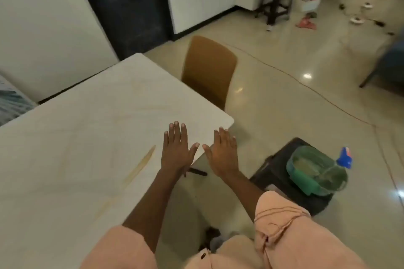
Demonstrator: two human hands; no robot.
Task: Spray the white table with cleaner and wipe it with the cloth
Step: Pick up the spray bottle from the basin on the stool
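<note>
White table [87,129] top bare (brown chair [208,72] flanks far edge).

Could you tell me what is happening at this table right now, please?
A person stands at the corner of the white table with the left hand and right hand held out flat, each grip empty. A blue-capped spray bottle sits beside a green basin on a dark stool. No cloth is visible.

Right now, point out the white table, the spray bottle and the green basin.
white table [87,137]: head view, bare top surface.
spray bottle [345,157]: head view, blue spray head.
green basin [306,179]: head view, near rim, on the dark stool.
</note>
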